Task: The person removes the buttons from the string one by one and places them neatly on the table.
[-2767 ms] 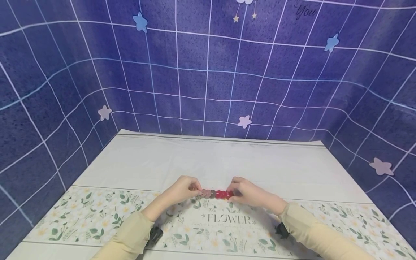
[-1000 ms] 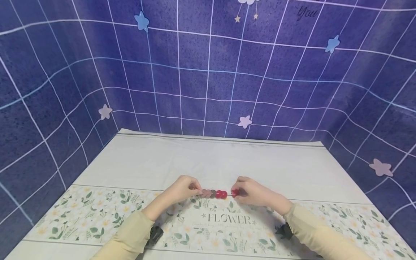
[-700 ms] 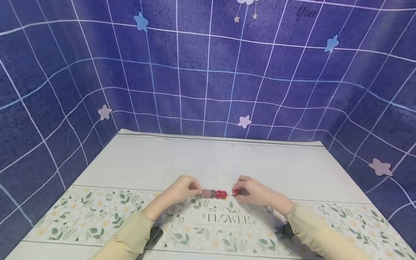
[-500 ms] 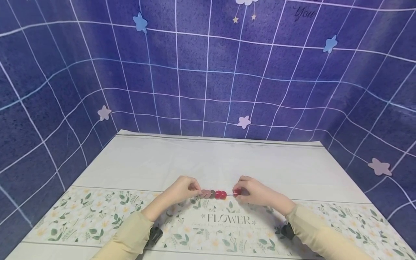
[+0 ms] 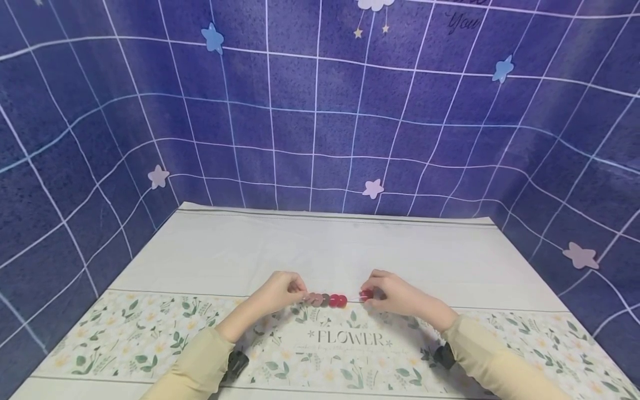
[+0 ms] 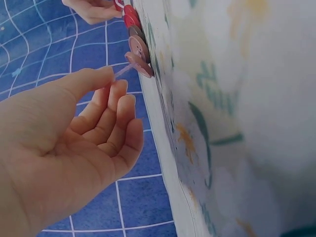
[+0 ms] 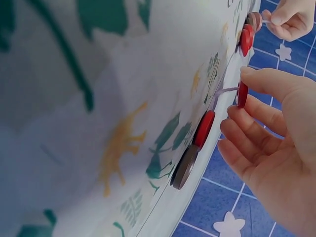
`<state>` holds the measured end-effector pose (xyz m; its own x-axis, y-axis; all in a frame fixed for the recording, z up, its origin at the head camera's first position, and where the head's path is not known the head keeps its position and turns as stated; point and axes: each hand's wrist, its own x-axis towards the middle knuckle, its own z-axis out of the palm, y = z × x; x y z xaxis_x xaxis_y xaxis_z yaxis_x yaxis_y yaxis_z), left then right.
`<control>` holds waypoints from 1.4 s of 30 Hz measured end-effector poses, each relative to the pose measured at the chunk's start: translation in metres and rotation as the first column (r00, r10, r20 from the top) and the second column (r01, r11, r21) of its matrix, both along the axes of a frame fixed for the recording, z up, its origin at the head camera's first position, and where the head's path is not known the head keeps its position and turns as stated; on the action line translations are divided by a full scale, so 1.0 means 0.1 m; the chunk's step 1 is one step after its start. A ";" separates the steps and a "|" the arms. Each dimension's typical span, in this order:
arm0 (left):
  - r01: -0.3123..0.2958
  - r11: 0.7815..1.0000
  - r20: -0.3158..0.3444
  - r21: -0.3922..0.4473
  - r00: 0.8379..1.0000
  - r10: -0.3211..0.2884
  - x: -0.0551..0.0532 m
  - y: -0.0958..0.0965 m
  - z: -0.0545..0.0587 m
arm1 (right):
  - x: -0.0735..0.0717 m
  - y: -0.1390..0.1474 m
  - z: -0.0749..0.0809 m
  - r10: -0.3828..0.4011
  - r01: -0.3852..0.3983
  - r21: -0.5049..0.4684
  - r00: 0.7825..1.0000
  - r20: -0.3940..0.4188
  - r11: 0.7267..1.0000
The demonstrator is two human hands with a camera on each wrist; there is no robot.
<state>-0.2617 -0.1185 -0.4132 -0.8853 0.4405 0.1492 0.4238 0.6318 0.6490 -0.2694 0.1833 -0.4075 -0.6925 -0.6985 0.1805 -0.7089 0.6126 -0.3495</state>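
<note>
head view: over white flower-printed cloth [image 5: 225, 244], the nearer left hand [image 5: 280, 291] and right hand [image 5: 398, 293] flank a left-to-right row of round pink, brown and red buttons [image 5: 325, 300], the right pinching another round red button [image 7: 242, 95], the left a thin pale cord [image 6: 124, 71].

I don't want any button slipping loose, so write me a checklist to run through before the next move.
1. Left hand pinches the cord beyond the end pink button: ok.
2. Right hand pinches a red button: ok.
3. Cord passes through that button's hole: cannot tell; the hole is not clear.
4. That button sits against the row of buttons: not ok; a gap separates them.
5. Row is close together: ok; the head view shows no gap within it.
6. Another red button and a brown button, lying near the right hand, are on the cord: cannot tell.
</note>
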 end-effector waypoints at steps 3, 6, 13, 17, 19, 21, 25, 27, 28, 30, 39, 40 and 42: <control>-0.004 1.000 -0.005 0.001 1.000 0.004 -0.01 0.00 -0.01 | 0.00 0.01 0.00 0.001 -0.001 -0.008 1.000 0.006 1.000; -0.004 1.000 -0.012 0.010 1.000 0.004 -0.01 0.00 -0.01 | 0.00 0.02 0.01 0.005 -0.005 -0.015 1.000 0.005 1.000; 0.006 1.000 -0.015 0.022 1.000 -0.006 0.00 0.01 -0.02 | 0.01 0.04 0.02 0.003 -0.003 -0.009 1.000 -0.008 1.000; 0.006 1.000 -0.014 0.019 1.000 -0.005 0.00 0.01 -0.02 | 0.02 0.07 0.02 0.004 -0.005 -0.015 1.000 -0.014 1.000; 0.006 1.000 -0.013 0.017 1.000 -0.006 0.00 0.01 -0.02 | 0.02 0.08 0.01 0.005 -0.005 -0.018 1.000 -0.015 1.000; 0.006 1.000 -0.012 0.015 1.000 -0.006 0.00 0.01 -0.01 | 0.02 0.09 0.01 0.005 -0.005 -0.018 1.000 -0.017 1.000; 0.008 1.000 -0.011 0.015 1.000 -0.008 0.00 0.01 -0.01 | 0.01 0.11 -0.01 0.006 -0.006 -0.016 1.000 -0.023 1.000; 0.010 1.000 -0.012 0.015 1.000 -0.010 0.00 0.01 -0.01 | 0.01 0.12 -0.01 0.007 -0.008 -0.017 1.000 -0.029 1.000; 0.012 1.000 -0.012 0.015 1.000 -0.012 0.00 0.01 -0.01 | 0.01 0.12 -0.01 0.009 -0.010 -0.020 0.999 -0.034 1.000; 0.013 1.000 -0.009 0.016 1.000 -0.013 0.00 0.01 -0.01 | 0.02 0.13 -0.01 0.014 -0.015 -0.024 0.999 -0.048 1.000; 0.006 1.000 0.004 0.014 1.000 -0.006 0.00 0.00 -0.02 | 0.04 0.14 0.01 0.024 -0.027 -0.035 0.995 -0.097 0.999; 0.004 1.000 0.006 0.015 1.000 -0.004 0.00 0.00 -0.02 | 0.04 0.14 0.01 0.016 -0.019 -0.033 0.995 -0.095 0.999; -0.001 1.000 0.009 0.016 1.000 0.001 0.00 0.00 -0.02 | 0.04 0.15 0.01 0.017 -0.020 -0.035 0.995 -0.102 0.999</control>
